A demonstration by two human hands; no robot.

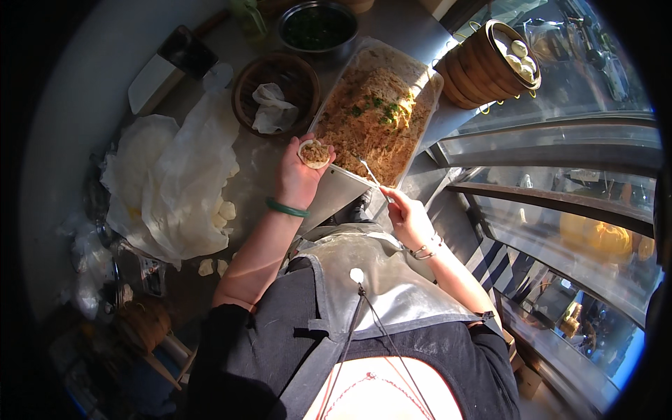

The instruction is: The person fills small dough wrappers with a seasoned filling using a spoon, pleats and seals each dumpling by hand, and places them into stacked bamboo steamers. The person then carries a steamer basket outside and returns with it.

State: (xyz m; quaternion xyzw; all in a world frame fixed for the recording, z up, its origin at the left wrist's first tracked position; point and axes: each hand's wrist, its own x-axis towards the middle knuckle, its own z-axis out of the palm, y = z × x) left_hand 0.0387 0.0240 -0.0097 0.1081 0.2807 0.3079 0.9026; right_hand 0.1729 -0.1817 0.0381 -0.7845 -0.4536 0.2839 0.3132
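Observation:
A round dough wrapper [304, 162] rests in my left hand [295, 176], with a mound of meat filling [316, 153] on it. That hand is held palm up beside the near left corner of a clear plastic tub [439, 92]. My right hand [409, 218] grips a thin metal spatula or spoon [369, 172], whose tip reaches into the ground filling [362, 131] in the tub. Chopped greens [389, 111] lie on top of that filling. Left of the tub stands a round bamboo steamer basket [242, 100] with crumpled white cloth or paper [275, 108] inside.
At the far right, stacked bamboo steamers [472, 73] hold several buns [520, 49] near the glass. A metal bowl of greens [317, 26] stands behind the tub. White sheeting [184, 173] partly covers dough pieces [227, 210] on the left. Loose dough bits [206, 267] lie close to my left arm.

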